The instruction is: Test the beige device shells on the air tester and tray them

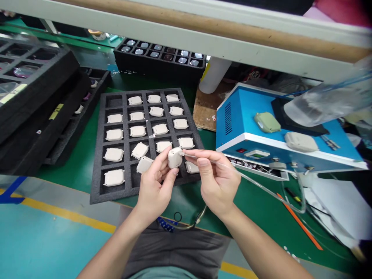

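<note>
My left hand [155, 186] is closed on a beige watch case [174, 158], pinched between thumb and fingers above the front of a black foam tray [97, 170]. In my right hand [216, 180] is a thin tool on a clear tube [258, 185], gripped like a pen. Its tip meets the upper right edge of the case; whether it touches cannot be made out. Similar beige cases [114, 177] sit in the tray's compartments. The back left compartment [114, 101] holds none. My hands hide part of the tray's front right corner.
At the right stands a blue machine [244, 116], with a green case [267, 122] and a beige case [301, 142] on top. Stacked foam trays [37, 104] are at the left. A shelf beam [186, 33] crosses overhead. An orange stick [300, 223] lies near papers [340, 205].
</note>
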`<state>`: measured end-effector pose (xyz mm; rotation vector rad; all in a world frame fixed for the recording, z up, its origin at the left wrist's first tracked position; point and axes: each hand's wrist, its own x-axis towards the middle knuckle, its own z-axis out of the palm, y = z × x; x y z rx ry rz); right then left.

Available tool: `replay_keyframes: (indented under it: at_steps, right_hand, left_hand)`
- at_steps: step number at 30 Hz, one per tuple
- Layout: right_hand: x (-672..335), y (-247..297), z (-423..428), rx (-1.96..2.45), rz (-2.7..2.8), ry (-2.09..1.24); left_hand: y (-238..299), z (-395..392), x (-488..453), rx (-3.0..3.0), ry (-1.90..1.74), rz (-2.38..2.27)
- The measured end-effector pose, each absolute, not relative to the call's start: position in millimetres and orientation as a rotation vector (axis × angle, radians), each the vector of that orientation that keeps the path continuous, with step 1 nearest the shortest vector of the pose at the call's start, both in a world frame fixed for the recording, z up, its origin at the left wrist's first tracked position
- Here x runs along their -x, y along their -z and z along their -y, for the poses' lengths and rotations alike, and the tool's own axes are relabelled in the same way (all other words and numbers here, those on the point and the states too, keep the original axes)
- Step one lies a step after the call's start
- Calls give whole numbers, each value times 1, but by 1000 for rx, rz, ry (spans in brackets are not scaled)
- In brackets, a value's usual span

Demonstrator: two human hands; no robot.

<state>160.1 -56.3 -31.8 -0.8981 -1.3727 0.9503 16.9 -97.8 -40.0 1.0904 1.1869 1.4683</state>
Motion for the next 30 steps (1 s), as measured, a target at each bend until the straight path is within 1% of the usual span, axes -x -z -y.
replay_keyframes:
  at_steps: [6,23,30]
  right_hand:
    - [-159,34,54,813,1370,-905]
    - [-160,34,54,853,1387,-911]
    - [-158,34,54,801,1345,-954]
  left_hand:
    - [41,98,-17,-1113,-1478,-1187]
    - [41,98,-17,-1140,-1456,-1232]
    - [39,97,-16,-1153,-1450,-1252]
